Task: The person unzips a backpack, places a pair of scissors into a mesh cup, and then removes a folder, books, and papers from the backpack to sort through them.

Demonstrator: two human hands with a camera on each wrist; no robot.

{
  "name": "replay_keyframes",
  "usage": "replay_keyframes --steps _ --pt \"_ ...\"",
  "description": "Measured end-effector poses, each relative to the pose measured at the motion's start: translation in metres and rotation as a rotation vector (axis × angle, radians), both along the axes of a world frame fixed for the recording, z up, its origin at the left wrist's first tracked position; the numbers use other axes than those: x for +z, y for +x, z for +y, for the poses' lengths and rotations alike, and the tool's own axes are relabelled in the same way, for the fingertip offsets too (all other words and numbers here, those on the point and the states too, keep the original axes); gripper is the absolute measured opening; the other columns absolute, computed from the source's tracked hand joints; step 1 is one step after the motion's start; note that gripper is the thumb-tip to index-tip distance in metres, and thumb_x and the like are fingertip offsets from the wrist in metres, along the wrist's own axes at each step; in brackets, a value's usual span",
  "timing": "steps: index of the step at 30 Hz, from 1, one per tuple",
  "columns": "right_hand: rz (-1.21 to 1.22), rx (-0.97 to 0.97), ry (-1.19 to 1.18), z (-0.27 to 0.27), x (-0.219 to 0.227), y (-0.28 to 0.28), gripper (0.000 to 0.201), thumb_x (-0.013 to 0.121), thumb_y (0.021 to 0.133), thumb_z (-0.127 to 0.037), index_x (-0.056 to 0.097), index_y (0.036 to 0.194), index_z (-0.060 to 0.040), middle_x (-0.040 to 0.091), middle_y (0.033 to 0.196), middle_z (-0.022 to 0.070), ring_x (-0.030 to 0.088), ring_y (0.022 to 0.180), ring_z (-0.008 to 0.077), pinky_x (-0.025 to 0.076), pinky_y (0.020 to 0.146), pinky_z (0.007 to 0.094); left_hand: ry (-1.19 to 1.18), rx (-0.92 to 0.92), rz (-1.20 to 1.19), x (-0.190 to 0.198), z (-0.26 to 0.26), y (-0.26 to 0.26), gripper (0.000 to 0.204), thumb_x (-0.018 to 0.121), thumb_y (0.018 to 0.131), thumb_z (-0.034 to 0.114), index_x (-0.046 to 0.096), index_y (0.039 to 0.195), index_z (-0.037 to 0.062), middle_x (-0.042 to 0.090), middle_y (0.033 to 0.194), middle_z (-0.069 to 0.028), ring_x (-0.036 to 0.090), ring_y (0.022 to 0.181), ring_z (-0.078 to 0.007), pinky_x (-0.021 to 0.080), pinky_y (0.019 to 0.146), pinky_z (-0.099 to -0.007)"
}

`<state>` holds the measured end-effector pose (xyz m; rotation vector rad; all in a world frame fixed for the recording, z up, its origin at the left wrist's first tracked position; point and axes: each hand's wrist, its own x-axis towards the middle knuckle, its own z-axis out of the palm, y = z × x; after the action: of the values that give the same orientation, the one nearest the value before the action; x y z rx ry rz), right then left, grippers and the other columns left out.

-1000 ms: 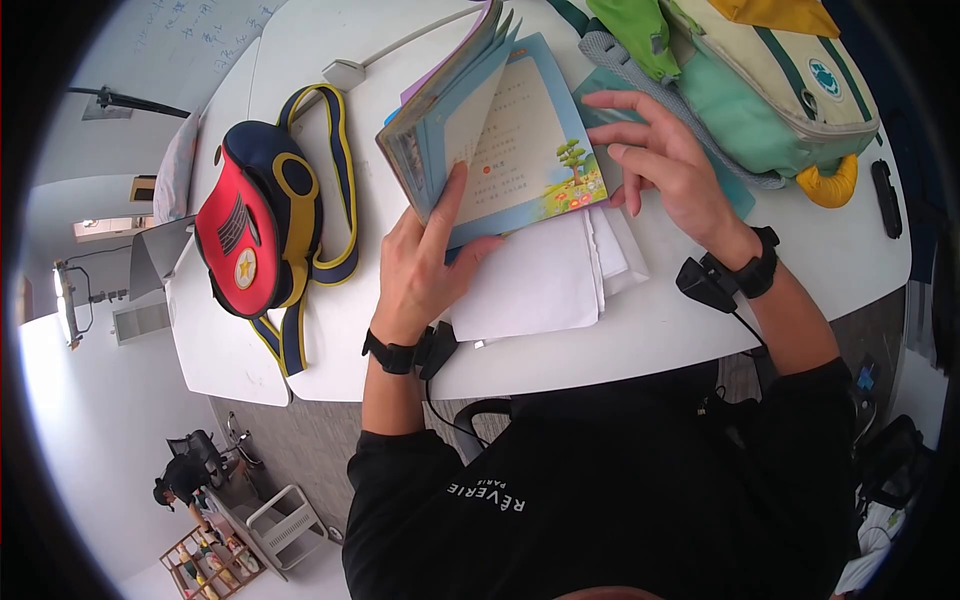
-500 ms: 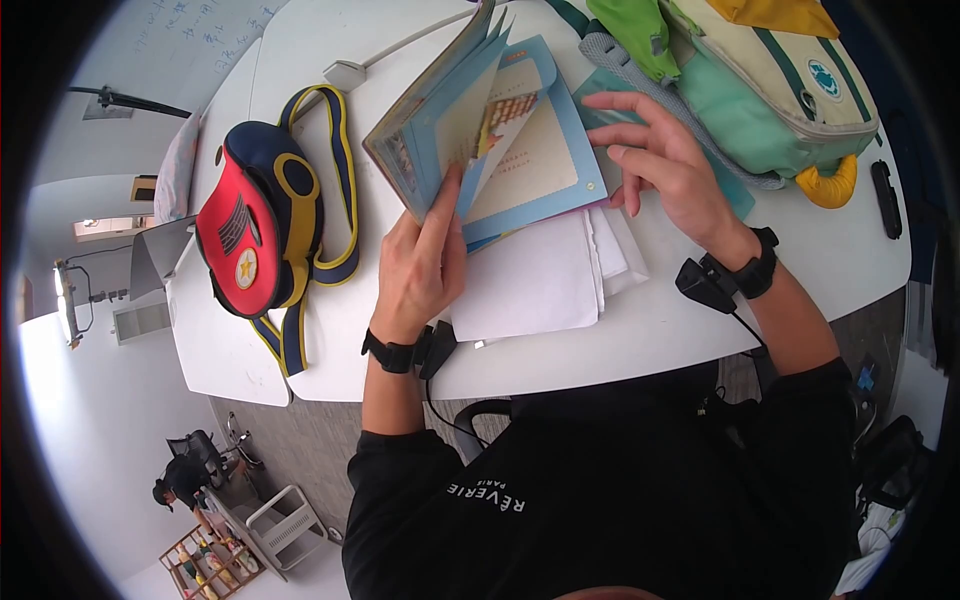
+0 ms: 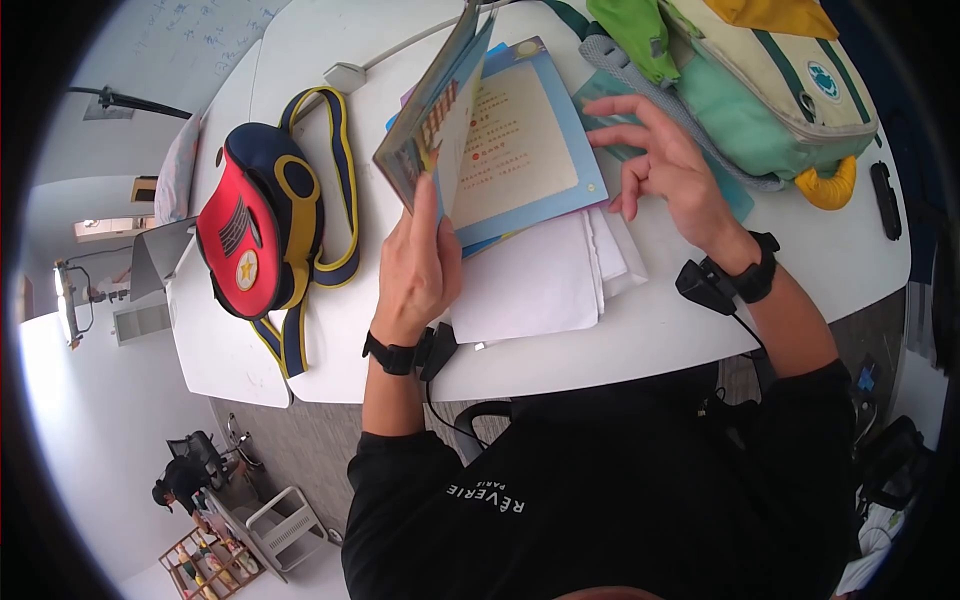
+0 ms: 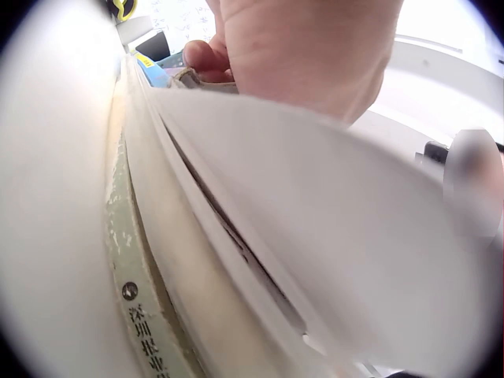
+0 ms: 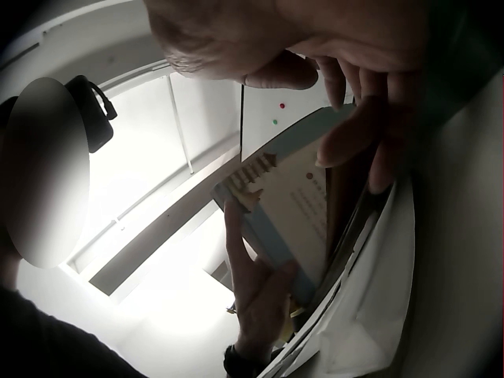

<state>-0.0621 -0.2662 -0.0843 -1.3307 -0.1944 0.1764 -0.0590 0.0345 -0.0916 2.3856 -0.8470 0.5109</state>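
Note:
My left hand (image 3: 410, 275) grips the raised left part of an open picture book (image 3: 535, 140), its index finger up along the tilted pages. The right half of the book lies flat and shows a cream text page with a blue border. By the right edge of the book hovers my right hand (image 3: 675, 175), fingers loosely bent and holding nothing. White loose papers (image 3: 525, 295) lie partly under the book. In the right wrist view, an illustrated page (image 5: 287, 197) leans up beside the left hand (image 5: 260, 303).
A red and navy bag (image 3: 245, 230) with a yellow-edged strap lies to the left. A green and cream backpack (image 3: 770, 100) stands at the upper right, near a black pen-like object (image 3: 886, 198). A white cable plug (image 3: 344, 73) lies behind the book.
Pages have turned: the page with a tree picture gave way to others, and a plain text page now shows. The left thumb has drawn in. The right hand has barely moved.

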Motion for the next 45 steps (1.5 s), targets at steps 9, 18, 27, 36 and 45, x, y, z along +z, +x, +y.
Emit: replay_keyframes --steps 9,18,27,36,45 --pt "-0.033 0.005 -0.154 0.005 0.000 0.002 0.036 0.053 0.086 -0.001 0.059 0.122 0.0024 0.063 0.109 0.0171 0.062 0.061 0.0118 0.050 0.057 0.0240 0.169 -0.017 -0.071 0.016 -0.006 0.001 0.071 0.056 0.080 -0.014 0.039 0.148 -0.0034 0.057 0.124 -0.0291 0.063 0.084 -0.0303 0.054 0.071 -0.0364" --pt "-0.021 0.015 -0.265 0.007 0.010 -0.002 0.030 0.052 0.089 0.004 0.066 0.115 0.0044 0.066 0.090 0.0110 0.059 0.056 0.0069 0.046 0.051 0.0211 -0.082 0.071 -0.109 0.001 0.004 0.004 0.074 0.064 0.088 -0.003 0.026 0.151 -0.0096 0.050 0.137 -0.0314 0.063 0.112 -0.0347 0.056 0.080 -0.0332" --pt "0.001 0.152 -0.320 0.007 0.015 -0.005 0.032 0.047 0.083 0.009 0.069 0.106 0.0123 0.069 0.077 0.0164 0.063 0.054 0.0121 0.051 0.055 0.0238 -0.661 0.248 -0.262 0.018 0.004 0.006 0.047 0.055 0.094 -0.003 0.042 0.139 -0.0064 0.051 0.135 -0.0212 0.055 0.119 -0.0222 0.046 0.101 -0.0343" --pt "0.103 0.181 -0.290 0.008 0.013 -0.003 0.031 0.045 0.079 0.008 0.069 0.099 0.0137 0.069 0.075 0.0181 0.069 0.060 0.0167 0.049 0.049 0.0240 -1.098 0.313 -0.026 0.043 0.048 0.019 0.032 0.055 0.096 0.004 0.055 0.126 -0.0071 0.064 0.118 -0.0176 0.067 0.099 -0.0203 0.055 0.088 -0.0310" --pt "0.138 0.163 -0.279 0.009 0.015 -0.004 0.027 0.050 0.087 0.002 0.067 0.108 0.0081 0.065 0.066 0.0104 0.052 0.045 0.0078 0.040 0.044 0.0223 -1.323 -0.024 0.445 0.038 0.084 0.025 0.049 0.050 0.085 0.012 0.050 0.131 -0.0031 0.059 0.125 -0.0238 0.059 0.117 -0.0333 0.047 0.103 -0.0448"
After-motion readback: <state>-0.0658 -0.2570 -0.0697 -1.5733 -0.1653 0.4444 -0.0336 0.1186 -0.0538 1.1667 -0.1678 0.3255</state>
